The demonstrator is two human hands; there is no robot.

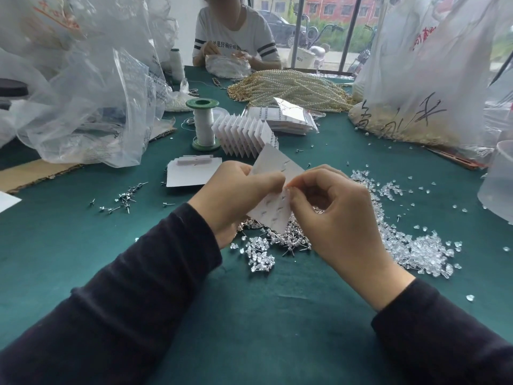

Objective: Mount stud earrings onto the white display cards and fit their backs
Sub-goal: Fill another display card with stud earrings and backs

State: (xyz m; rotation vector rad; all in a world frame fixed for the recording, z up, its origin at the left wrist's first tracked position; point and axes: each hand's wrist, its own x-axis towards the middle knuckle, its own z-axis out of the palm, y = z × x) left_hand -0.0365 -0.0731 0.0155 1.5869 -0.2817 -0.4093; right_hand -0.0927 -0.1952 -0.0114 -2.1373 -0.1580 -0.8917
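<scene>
Several thin posts already poke through the white card [278,168], some on its upper half and some on its lower half, so this card looks partly filled. Whether each post wears a back is too small to tell.

The left hand [236,198] grips the card by its left edge and holds it tilted above the desk [249,307]. The right hand [333,218] is curled, with thumb and forefinger pinched tight at the card's right edge. I judge it is seating a stud or pressing on a back, but the piece between the fingertips is hidden.

Behind the card stands a fanned row of cards [244,134], which look finished, and further behind that lie flat packs of cards [286,120]. Just left of the card sits a small stack of blank cards [191,175], so more cards probably wait their turn.

Directly under the card lies a heap of studs [288,238], with a few more studs scattered [125,198] well to its left. Right of the card spreads a wide drift of clear backs [416,251].

Much stock is left, then; the job seems well under way but far from done.
</scene>
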